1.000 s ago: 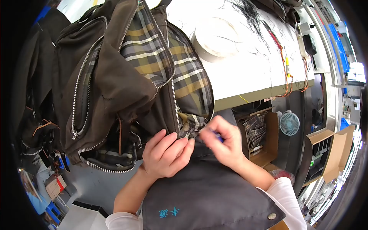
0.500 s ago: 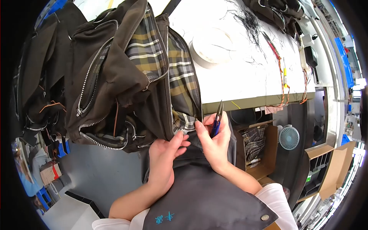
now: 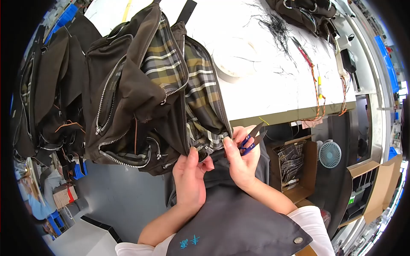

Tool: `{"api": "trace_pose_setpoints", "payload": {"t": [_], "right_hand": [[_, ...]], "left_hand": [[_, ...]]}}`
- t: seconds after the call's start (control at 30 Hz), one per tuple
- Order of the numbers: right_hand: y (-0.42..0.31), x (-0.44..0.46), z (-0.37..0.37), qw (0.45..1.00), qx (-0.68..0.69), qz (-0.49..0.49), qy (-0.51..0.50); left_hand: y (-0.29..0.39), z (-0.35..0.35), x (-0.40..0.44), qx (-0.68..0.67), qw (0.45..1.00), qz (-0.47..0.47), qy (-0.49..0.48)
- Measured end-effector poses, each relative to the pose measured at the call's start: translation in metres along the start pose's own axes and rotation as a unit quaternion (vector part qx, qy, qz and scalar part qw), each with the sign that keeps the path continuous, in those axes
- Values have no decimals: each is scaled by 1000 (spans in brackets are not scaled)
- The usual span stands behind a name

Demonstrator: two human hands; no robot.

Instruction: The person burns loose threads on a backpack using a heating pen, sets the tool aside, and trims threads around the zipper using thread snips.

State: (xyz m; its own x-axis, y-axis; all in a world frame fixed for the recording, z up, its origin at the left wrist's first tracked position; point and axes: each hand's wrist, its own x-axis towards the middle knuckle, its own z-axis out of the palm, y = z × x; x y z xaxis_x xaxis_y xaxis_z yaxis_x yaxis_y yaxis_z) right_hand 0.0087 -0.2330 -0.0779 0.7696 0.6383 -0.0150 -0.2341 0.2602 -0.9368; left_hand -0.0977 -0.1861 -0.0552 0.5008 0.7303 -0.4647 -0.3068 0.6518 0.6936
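A dark brown bag (image 3: 128, 85) with silver zippers lies with its main opening spread, showing plaid lining (image 3: 200, 81) inside. My left hand (image 3: 190, 177) pinches the lower edge of that opening between thumb and fingers, close to a zipper end. Just to its right, my right hand (image 3: 243, 164) grips the same edge with thumb and forefinger. Tucked in the right hand are blue-handled thread snips (image 3: 252, 141), their blades pointing up and away from the fabric. The fingertips partly hide the pinched cloth.
A white table (image 3: 273, 85) holds a round white tub (image 3: 235, 57), a heap of black thread ends (image 3: 277, 32) and red-handled snips (image 3: 304, 53) on a cord. More brown bags hang at left (image 3: 55, 94). Below stand a carton of plaid pieces (image 3: 290, 164) and a small fan (image 3: 330, 153).
The view has shifted slightly. Both hands still grip the bag's edge, the right one moved a little further along it. The snips have tilted to the right, their blades now spread.
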Motion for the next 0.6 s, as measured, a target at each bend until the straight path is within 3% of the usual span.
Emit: {"api": "trace_pose_setpoints", "payload": {"t": [0.13,0.23,0.37,0.47,0.57,0.6], "right_hand": [[2,2,-5,998,-16,-32,-45],[0,2,-6,1000,11,4,-23],[-17,2,-2,954,213,209,38],[-29,8,-6,952,170,255,30],[-21,16,-20,986,-158,60,0],[-23,15,-23,983,-180,-1,32]], "left_hand": [[25,12,5,-46,991,-125,28],[20,17,6,-70,987,-127,70],[3,27,4,-76,995,-45,55],[-5,26,5,-38,999,16,25],[-15,21,9,-26,997,72,0],[-18,19,10,-26,996,91,-5]]}}
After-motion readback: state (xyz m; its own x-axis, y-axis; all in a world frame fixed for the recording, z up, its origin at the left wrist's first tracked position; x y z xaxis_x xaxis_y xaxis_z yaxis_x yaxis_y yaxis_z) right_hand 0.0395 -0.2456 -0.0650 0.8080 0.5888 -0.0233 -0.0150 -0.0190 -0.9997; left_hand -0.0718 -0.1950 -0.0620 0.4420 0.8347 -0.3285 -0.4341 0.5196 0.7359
